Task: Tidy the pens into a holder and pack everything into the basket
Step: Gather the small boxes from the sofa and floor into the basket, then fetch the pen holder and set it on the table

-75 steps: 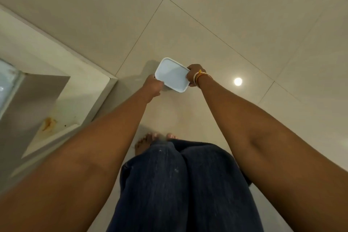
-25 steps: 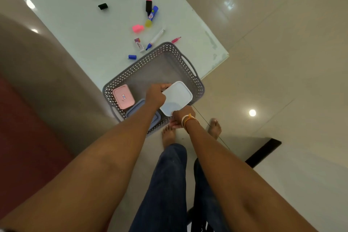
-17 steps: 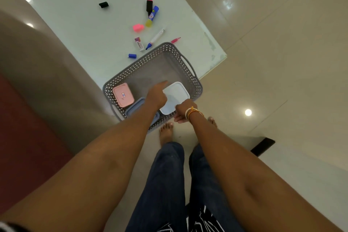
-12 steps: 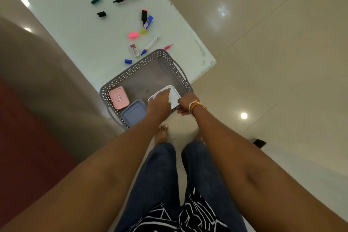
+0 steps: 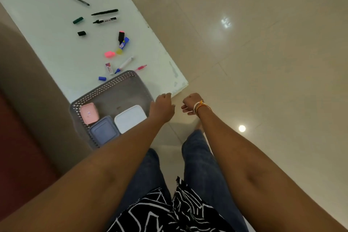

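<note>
A grey perforated basket [image 5: 105, 88] stands at the near end of a white table [image 5: 47, 30]. Inside it lie a pink box [image 5: 89, 113], a blue-grey lidded box [image 5: 104, 131] and a white lidded box [image 5: 130, 118]. My left hand [image 5: 163, 108] hovers at the basket's right rim, fingers curled and holding nothing. My right hand [image 5: 190, 104] is a little further right over the floor, also curled and empty. Pens, markers and loose caps lie scattered on the table beyond the basket, among them a black marker [image 5: 104, 20] and a white pen with a blue tip [image 5: 124, 64].
A pink eraser-like piece [image 5: 109, 54] and a blue-yellow highlighter [image 5: 122, 45] lie mid-table. The table's corner [image 5: 185, 85] is just beyond my hands. Glossy beige floor tiles spread to the right. A dark red surface lies at the left.
Both hands carried the white lidded box to the table and set it in the basket beside the blue-grey box. They have let go and drawn back to the right.
</note>
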Motion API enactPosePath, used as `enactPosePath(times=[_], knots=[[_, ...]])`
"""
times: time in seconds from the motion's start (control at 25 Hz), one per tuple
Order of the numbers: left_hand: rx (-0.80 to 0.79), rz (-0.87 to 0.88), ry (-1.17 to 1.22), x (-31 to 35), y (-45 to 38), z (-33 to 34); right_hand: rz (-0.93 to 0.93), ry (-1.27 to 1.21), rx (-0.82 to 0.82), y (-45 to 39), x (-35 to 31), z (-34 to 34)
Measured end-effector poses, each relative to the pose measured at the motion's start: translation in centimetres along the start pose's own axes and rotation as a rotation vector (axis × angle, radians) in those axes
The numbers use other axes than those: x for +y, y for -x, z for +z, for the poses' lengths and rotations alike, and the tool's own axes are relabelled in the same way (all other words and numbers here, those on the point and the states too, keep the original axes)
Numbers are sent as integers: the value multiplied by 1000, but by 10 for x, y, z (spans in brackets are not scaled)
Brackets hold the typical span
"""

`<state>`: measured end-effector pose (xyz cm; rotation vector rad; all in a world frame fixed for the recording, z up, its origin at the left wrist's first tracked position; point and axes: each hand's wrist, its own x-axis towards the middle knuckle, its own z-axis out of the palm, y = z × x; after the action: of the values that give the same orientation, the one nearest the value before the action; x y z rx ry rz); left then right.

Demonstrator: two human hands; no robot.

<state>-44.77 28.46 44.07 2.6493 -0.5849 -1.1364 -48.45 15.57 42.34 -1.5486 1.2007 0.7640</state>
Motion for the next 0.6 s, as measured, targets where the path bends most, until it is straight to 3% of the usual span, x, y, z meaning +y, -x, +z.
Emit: enactPosePath(times=[0.32,0.44,0.6], knots=[[80,-306,302,118,-73,-54,-189,96,79,-38,-49,-162],[122,-349,367,134,-102,-76,-234,51,40,-56,-91,-192],[146,-442,391,124,-156,-103,-253,193,-67,-92,-164,-213]])
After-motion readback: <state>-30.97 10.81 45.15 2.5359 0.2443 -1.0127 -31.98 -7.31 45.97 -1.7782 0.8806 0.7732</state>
